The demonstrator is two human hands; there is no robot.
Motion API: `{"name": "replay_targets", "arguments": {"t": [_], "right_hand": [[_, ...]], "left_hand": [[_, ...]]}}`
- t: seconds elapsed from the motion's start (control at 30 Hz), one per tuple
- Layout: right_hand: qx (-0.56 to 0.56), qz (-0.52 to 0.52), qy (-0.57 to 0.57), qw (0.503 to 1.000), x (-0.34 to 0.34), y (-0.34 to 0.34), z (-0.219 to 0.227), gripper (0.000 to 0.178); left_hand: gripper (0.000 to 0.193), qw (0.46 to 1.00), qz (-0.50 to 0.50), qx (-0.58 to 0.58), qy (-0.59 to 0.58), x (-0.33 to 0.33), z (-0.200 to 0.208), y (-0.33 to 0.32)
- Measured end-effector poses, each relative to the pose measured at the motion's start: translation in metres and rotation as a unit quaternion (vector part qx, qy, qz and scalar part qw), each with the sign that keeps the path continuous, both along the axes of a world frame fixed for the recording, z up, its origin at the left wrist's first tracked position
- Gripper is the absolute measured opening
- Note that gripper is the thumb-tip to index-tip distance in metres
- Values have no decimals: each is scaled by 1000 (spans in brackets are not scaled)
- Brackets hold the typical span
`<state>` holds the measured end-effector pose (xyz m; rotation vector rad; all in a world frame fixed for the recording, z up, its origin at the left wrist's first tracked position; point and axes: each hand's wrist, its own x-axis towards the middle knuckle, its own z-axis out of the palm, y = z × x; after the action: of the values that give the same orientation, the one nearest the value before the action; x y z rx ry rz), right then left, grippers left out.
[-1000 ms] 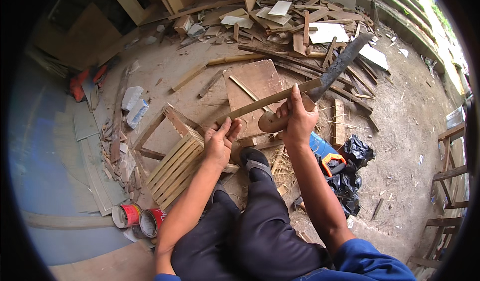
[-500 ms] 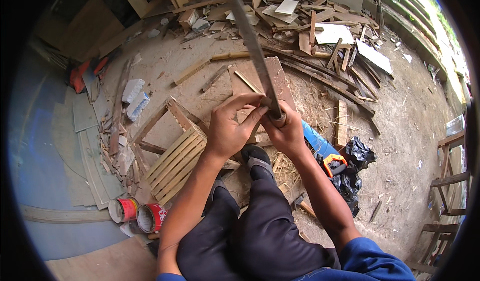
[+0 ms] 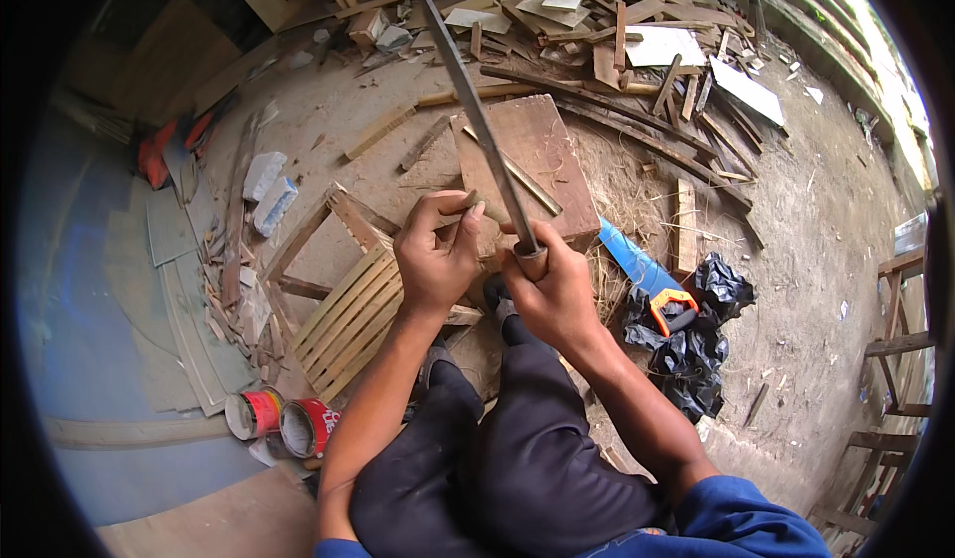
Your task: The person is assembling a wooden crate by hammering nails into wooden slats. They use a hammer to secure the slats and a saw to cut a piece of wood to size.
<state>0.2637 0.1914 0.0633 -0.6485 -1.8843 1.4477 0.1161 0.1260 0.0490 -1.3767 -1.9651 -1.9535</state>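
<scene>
On the dirt floor [image 3: 816, 260], the right hand [image 3: 552, 289] clamps a long blade's [image 3: 477, 120] handle; the left hand [image 3: 435, 255] pinches a wood strip [image 3: 468, 203], mostly hidden. Two red tins [image 3: 284, 421] lie left.

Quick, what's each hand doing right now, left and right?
Left hand: closed on a thin wooden stick.
Right hand: closed round the wooden handle of a long blade.
</scene>
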Motion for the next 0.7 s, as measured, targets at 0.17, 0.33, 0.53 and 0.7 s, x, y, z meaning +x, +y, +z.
{"name": "replay_targets", "arguments": {"t": [0.17,0.33,0.53,0.7], "right_hand": [[11,19,-2,1000,1,-5,4,28],[14,30,-13,999,5,-5,8,28],[31,11,-3,999,6,-5,8,30],[34,18,-17,999,5,-2,7,28]], "left_hand": [[13,1000,18,-1,-4,-3,-2,2],[12,1000,8,-9,27,-1,-2,0],[12,998,14,5,53,1,-3,1],[13,999,22,-10,38,2,-1,1]]}}
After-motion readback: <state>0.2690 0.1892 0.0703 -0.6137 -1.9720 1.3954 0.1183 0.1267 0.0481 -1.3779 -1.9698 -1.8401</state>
